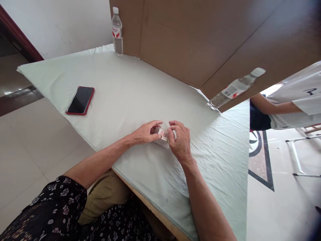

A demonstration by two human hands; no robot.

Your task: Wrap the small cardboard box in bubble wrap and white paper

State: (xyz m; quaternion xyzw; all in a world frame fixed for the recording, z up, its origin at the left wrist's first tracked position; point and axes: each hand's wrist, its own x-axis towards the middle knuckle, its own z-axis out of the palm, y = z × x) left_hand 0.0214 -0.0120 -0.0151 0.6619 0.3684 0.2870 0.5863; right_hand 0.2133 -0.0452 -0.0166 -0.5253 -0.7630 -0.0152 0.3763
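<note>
Near table edge, small box apparently between hands (164, 135)

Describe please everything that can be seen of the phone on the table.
The phone lies flat, screen up, on the pale cloth, near the table's edge at the left. It is rectangular, with a dark, smooth, glass-like screen, seemingly unlit, and a red rim that looks like a protective case. Its back is hidden. Only the cloth touches it.
</note>
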